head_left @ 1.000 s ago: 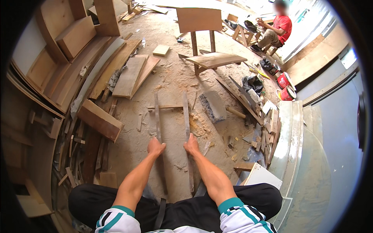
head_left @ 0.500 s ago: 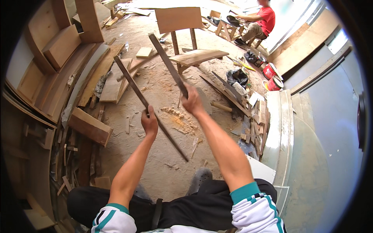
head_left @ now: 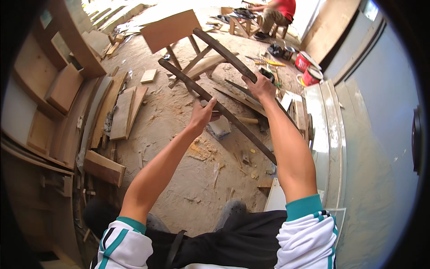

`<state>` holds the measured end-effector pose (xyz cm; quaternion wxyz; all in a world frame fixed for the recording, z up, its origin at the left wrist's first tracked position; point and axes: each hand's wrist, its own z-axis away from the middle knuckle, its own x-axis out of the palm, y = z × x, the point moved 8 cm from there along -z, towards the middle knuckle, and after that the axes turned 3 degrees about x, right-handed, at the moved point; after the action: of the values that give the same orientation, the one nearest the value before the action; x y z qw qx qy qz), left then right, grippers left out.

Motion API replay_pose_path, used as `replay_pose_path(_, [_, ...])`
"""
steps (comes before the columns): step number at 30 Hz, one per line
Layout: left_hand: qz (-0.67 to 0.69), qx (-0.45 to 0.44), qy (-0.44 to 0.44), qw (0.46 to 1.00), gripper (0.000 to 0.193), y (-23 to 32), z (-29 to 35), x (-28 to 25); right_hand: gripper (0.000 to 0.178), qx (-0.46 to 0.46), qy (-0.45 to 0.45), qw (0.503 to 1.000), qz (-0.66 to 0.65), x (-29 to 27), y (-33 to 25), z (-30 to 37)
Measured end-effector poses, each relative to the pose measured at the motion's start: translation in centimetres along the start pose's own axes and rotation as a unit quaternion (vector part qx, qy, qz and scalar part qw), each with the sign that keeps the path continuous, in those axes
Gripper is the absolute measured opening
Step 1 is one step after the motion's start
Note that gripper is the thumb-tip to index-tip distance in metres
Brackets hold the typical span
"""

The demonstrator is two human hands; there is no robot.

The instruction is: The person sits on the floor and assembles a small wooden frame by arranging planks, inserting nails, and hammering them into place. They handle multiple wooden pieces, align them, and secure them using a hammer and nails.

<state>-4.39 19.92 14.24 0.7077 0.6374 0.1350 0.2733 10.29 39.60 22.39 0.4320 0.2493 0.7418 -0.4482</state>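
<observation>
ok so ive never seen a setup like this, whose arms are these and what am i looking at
There is no machine here: these are a person's own bare left hand and right hand. The view comes from a wide fisheye camera worn on the head, looking down, so straight edges bend near the rim. Each hand grips one long bar of a dark brown wooden frame, tilted above the dusty tan floor. Lying about there are a pale square wooden block and flat brown boards. Behind the frame stands a wooden chair with a reddish-brown back panel.
</observation>
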Motion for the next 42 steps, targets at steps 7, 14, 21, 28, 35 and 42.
replay_pose_path(7, [-0.03, -0.138, -0.057, 0.988, 0.037, -6.4, -1.5, 5.2, 0.066, 0.113, -0.083, 0.99, 0.029, 3.9, 11.8, 1.9])
replay_pose_path(14, [-0.039, -0.148, -0.104, 0.983, 0.043, -11.3, -3.4, 8.3, 0.078, 0.159, -0.102, 0.98, 0.07, 5.5, 17.1, 2.2])
replay_pose_path(21, [-0.035, -0.16, -0.105, 0.981, 0.044, -12.9, -6.9, 8.5, 0.079, 0.157, -0.112, 0.978, 0.08, 8.6, 19.0, 0.4])
replay_pose_path(28, [-0.022, -0.159, -0.096, 0.982, 0.042, -13.1, -7.9, 8.4, 0.08, 0.136, -0.092, 0.984, 0.063, 9.4, 18.9, -1.4])
replay_pose_path(35, [-0.021, -0.172, -0.105, 0.979, 0.041, -13.6, -9.1, 8.0, 0.07, 0.129, -0.124, 0.983, 0.046, 11.3, 18.2, -3.2])
replay_pose_path(42, [-0.035, -0.175, -0.089, 0.98, 0.039, -14.2, -10.4, 8.5, 0.069, 0.129, -0.11, 0.984, 0.046, 11.4, 18.5, -3.9])
